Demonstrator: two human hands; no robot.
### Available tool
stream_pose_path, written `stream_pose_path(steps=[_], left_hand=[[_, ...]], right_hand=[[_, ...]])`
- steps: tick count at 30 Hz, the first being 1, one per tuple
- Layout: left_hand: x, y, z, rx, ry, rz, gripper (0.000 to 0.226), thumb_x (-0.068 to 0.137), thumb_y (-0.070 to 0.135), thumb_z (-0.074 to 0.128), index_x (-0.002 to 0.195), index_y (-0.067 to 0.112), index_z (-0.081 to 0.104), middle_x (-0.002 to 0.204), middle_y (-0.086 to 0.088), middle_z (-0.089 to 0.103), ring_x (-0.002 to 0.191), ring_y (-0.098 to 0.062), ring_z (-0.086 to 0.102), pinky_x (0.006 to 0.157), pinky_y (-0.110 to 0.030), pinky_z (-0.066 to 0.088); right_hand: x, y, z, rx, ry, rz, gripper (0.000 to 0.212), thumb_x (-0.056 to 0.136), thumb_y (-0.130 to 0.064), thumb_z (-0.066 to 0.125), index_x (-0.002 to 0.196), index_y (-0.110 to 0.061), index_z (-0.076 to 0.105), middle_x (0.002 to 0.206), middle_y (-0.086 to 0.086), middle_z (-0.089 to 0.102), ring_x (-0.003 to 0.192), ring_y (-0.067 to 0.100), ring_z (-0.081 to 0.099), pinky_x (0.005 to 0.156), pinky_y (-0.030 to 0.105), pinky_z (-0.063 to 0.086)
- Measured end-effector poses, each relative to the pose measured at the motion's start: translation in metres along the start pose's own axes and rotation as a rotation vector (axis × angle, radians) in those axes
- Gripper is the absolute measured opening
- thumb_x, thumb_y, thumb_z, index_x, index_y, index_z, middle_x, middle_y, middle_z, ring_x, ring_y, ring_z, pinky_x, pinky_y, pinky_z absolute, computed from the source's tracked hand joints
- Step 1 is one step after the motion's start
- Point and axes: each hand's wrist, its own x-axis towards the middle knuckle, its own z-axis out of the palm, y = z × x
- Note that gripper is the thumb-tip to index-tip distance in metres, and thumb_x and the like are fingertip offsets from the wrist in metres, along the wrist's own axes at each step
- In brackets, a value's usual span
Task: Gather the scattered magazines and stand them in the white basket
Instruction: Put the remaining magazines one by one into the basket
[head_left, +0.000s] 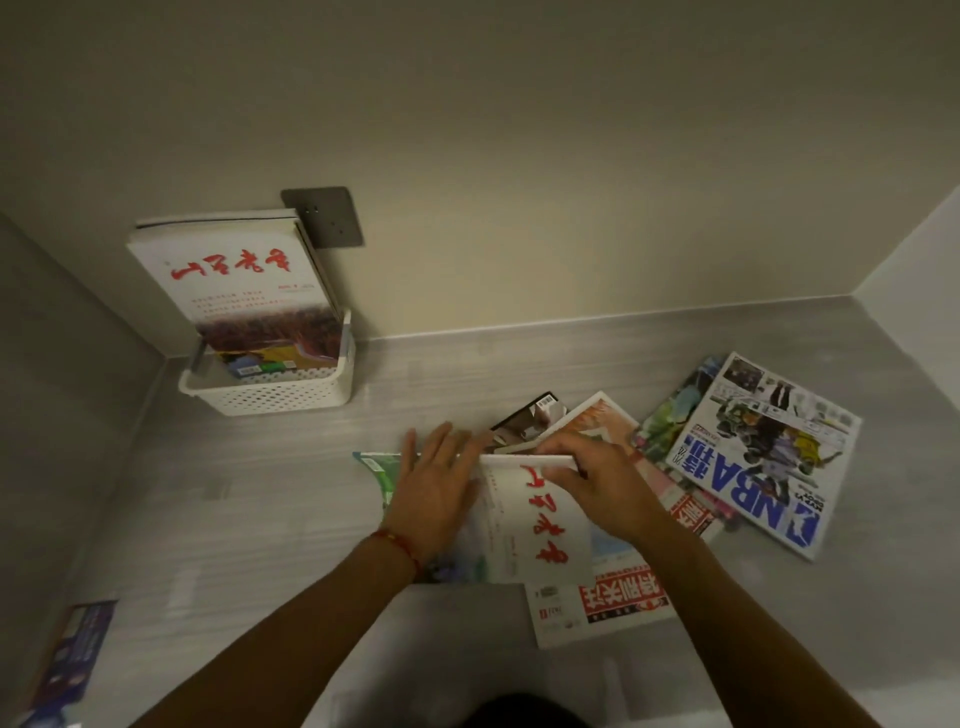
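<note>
Gathering is under way: the right hand (597, 480) pinches the top edge of a white red-lettered magazine (530, 525) on the grey floor (260, 493), while the left hand (434, 486) rests flat beside it. Next, it likely needs lifting toward the white basket (270, 389), which already holds upright magazines (234, 280).

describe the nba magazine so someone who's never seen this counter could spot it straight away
Start at the grey counter and go to its right end, away from the white perforated plastic basket on the left. There the white glossy NBA magazine lies flat on top of the fanned pile. It alone carries big blue block letters, and neither hand touches it.
</note>
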Motion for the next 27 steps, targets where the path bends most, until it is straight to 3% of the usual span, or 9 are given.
stream_pose_path(steps=[3, 5, 9, 12, 14, 16, 22, 24, 27], left_hand=[[0.006, -0.005, -0.014, -0.146, -0.059, -0.038, 0.049, 0.076, 0.041, 0.074, 0.119, 0.033, 0.052, 0.117, 0.003, 0.067, 0.105, -0.020, 0.066, 0.091, -0.031, 0.054], [0.002, -0.009, -0.023, -0.296, 0.039, -0.096, 0.026, 0.086, 0.036, 0.067, 0.110, 0.034, 0.056, 0.104, 0.005, 0.069, 0.093, -0.017, 0.068, 0.076, -0.019, 0.054], [-0.007, -0.028, -0.040, -0.743, 0.241, -0.378, 0.011, 0.100, 0.023, 0.049, 0.100, 0.030, 0.058, 0.108, 0.002, 0.066, 0.097, -0.017, 0.063, 0.068, -0.027, 0.061], [-0.015, -0.041, -0.055, -1.045, 0.257, -0.526, 0.014, 0.100, 0.020, 0.049, 0.101, 0.029, 0.059, 0.116, 0.003, 0.064, 0.104, -0.023, 0.064, 0.058, -0.022, 0.059], [-0.023, -0.050, -0.063, -1.140, 0.259, -0.541, 0.017, 0.100, 0.019, 0.049, 0.113, 0.025, 0.060, 0.123, 0.001, 0.065, 0.107, -0.027, 0.065, 0.062, -0.030, 0.062], [-0.032, -0.061, -0.069, -1.189, 0.272, -0.529, 0.021, 0.100, 0.018, 0.050, 0.118, 0.025, 0.060, 0.123, 0.000, 0.067, 0.107, -0.025, 0.067, 0.064, -0.032, 0.062], [-0.054, -0.127, -0.102, -1.132, 0.343, -0.564, 0.025, 0.097, 0.024, 0.056, 0.122, 0.022, 0.058, 0.125, 0.000, 0.066, 0.111, -0.023, 0.064, 0.071, -0.030, 0.062], [-0.054, -0.156, -0.118, -1.054, 0.395, -0.551, 0.025, 0.096, 0.025, 0.058, 0.121, 0.021, 0.060, 0.121, 0.003, 0.066, 0.106, -0.020, 0.065, 0.061, -0.016, 0.057], [-0.050, -0.198, -0.149, -0.797, 0.562, -0.532, 0.020, 0.093, 0.029, 0.060, 0.111, 0.020, 0.065, 0.108, 0.003, 0.066, 0.090, -0.016, 0.064, 0.062, -0.015, 0.048]], right_hand=[[0.004, -0.009, -0.009, 0.082, 0.137, 0.029, 0.013, 0.091, -0.040, 0.057, 0.102, -0.042, 0.064, 0.088, -0.020, 0.070, 0.073, 0.000, 0.070, 0.058, 0.018, 0.057], [0.005, -0.007, -0.012, 0.116, 0.221, 0.047, 0.016, 0.092, -0.040, 0.058, 0.108, -0.039, 0.062, 0.096, -0.019, 0.069, 0.081, 0.002, 0.069, 0.063, 0.021, 0.059], [0.005, 0.000, -0.007, 0.111, 0.338, 0.227, 0.024, 0.095, -0.043, 0.055, 0.116, -0.033, 0.049, 0.102, -0.021, 0.056, 0.085, -0.007, 0.058, 0.057, 0.008, 0.046], [0.007, -0.008, 0.014, 0.259, 0.200, 0.302, 0.017, 0.098, -0.041, 0.048, 0.115, -0.036, 0.048, 0.102, -0.021, 0.060, 0.091, 0.000, 0.062, 0.071, 0.019, 0.050], [0.011, -0.025, 0.029, 0.280, 0.129, 0.265, 0.012, 0.098, -0.044, 0.045, 0.110, -0.045, 0.045, 0.087, -0.029, 0.060, 0.077, -0.014, 0.061, 0.059, 0.003, 0.045], [0.022, -0.045, 0.039, 0.284, 0.131, 0.216, 0.014, 0.098, -0.046, 0.046, 0.105, -0.036, 0.053, 0.088, -0.019, 0.064, 0.075, -0.013, 0.063, 0.054, 0.003, 0.045], [0.073, -0.114, 0.055, 0.053, 0.181, 0.042, 0.018, 0.094, -0.028, 0.061, 0.102, -0.015, 0.071, 0.102, -0.004, 0.074, 0.085, 0.010, 0.069, 0.067, 0.030, 0.060], [0.095, -0.139, 0.062, -0.017, 0.214, -0.023, 0.020, 0.092, -0.027, 0.064, 0.098, -0.010, 0.074, 0.100, 0.002, 0.076, 0.078, 0.013, 0.070, 0.062, 0.024, 0.055], [0.130, -0.179, 0.073, -0.071, 0.329, -0.106, 0.019, 0.089, -0.024, 0.067, 0.092, -0.007, 0.075, 0.094, 0.007, 0.077, 0.068, 0.011, 0.067, 0.051, 0.008, 0.043]])
